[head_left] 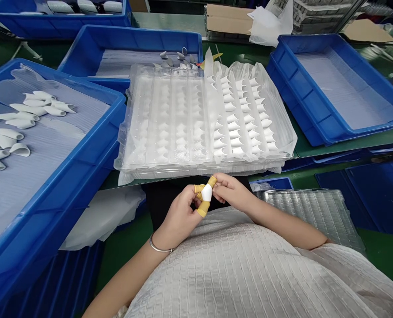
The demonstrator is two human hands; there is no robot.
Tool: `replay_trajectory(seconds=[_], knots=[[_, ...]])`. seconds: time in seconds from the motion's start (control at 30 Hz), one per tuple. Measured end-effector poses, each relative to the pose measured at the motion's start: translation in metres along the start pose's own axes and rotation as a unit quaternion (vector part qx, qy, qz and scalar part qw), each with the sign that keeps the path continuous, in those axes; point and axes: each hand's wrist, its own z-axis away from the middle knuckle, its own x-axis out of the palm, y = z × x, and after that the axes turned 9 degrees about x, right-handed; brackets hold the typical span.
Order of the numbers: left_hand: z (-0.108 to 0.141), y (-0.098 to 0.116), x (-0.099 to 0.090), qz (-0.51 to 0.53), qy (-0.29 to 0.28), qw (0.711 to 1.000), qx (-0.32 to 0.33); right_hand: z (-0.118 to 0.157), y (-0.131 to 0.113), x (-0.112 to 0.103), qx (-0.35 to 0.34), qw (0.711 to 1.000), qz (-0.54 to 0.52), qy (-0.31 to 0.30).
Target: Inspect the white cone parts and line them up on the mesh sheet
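The fingers of your left hand pinch the white piece near the plastic tray, those of your right hand curl at its upper end — I can't tell if gripping — and a slack hold or slipping yellow finger covers could drop it

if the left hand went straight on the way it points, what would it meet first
Most likely the right hand, which is close by the small white piece that the left hand holds; depth is hard to judge from one view.
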Motion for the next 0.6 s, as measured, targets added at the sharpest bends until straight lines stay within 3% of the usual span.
replay_trajectory(seconds=[0.2, 0.6], knots=[[-0.0016, 0.0001, -0.0004, -0.103, -0.011, 0.994, 0.041, 0.0015, -0.0051, 0.0005, -0.05, 0.988, 0.127, 0.07], [-0.0016, -0.0015, -0.0019, -0.192, -0.019, 0.978, 0.082, 0.0023, -0.0067, -0.0033, -0.043, 0.986, 0.148, 0.058]])
